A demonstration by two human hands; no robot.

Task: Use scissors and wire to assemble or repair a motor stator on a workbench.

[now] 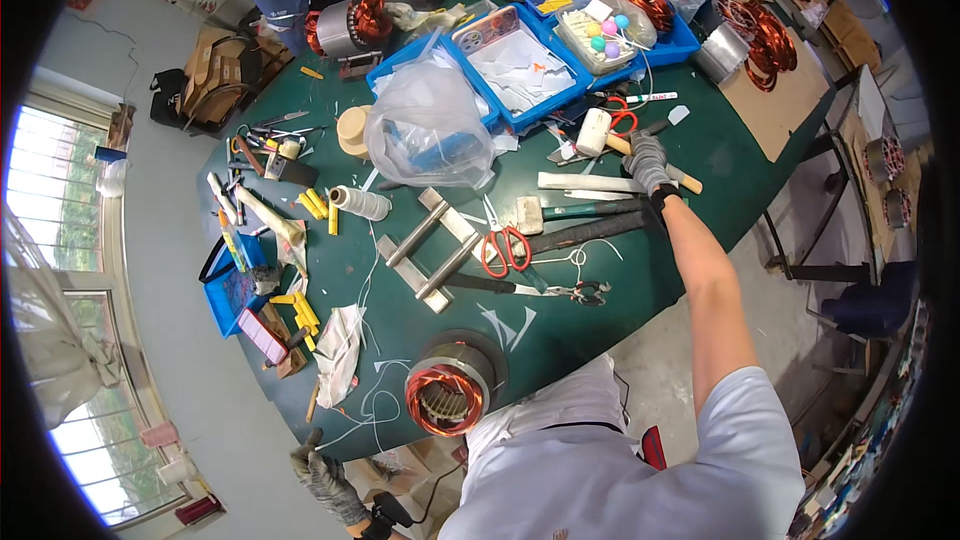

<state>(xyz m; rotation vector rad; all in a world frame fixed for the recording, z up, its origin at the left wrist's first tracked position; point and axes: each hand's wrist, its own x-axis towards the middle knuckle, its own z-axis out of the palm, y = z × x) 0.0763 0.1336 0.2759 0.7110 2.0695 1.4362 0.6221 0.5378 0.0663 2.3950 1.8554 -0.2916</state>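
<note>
My right hand (650, 162), in a grey glove, is closed round the wooden handle of a white-headed mallet (594, 132) at the right of the table. My left hand (328, 480), also gloved, is beyond the near left table edge, fingers bent; a thin white cord (352, 427) runs to its fingertips. In front of my body sits a motor stator (450, 388) with copper windings facing up. A metal frame of bars (430, 250) lies mid-table beside red-handled scissors (508, 252), pliers (588, 292) and a second pale-headed mallet (529, 215).
Blue trays (560, 58) with paper slips and parts fill the far side, partly under a clear plastic bag (425, 125). Another wound stator (350, 28) stands far left. Copper coils (770, 45) lie on cardboard at far right. Thread spool (360, 203) and a phone (262, 336) are left.
</note>
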